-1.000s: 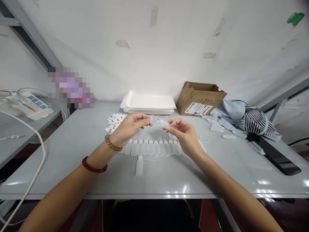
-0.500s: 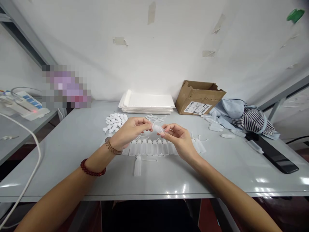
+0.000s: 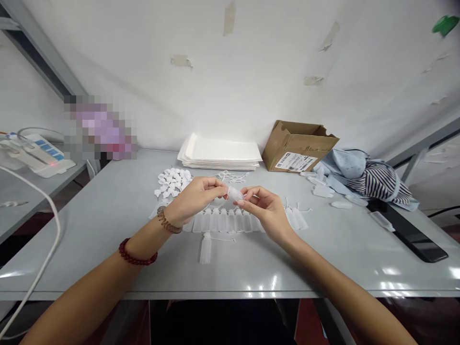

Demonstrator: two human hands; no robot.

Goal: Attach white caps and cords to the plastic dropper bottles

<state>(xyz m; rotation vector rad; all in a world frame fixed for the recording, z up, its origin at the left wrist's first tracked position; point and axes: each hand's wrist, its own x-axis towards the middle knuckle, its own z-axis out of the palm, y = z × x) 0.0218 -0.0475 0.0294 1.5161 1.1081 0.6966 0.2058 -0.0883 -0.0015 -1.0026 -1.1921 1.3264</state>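
Fingers of the left hand (image 3: 194, 197) pinch one end of a small translucent bottle (image 3: 235, 193), hiding its tip — those of the right hand (image 3: 269, 207) clamp the other, above the middle of the worktop (image 3: 108, 258). The right hand partly covers a bottle row (image 3: 231, 222); a white stack (image 3: 223, 154) lies along the back edge.

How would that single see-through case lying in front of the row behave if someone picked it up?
The single case is probably light: the left hand and right hand merely pinch a similar piece. Its straight edges suggest fairly stiff plastic. The thin cord at its top looks floppy and would likely dangle.
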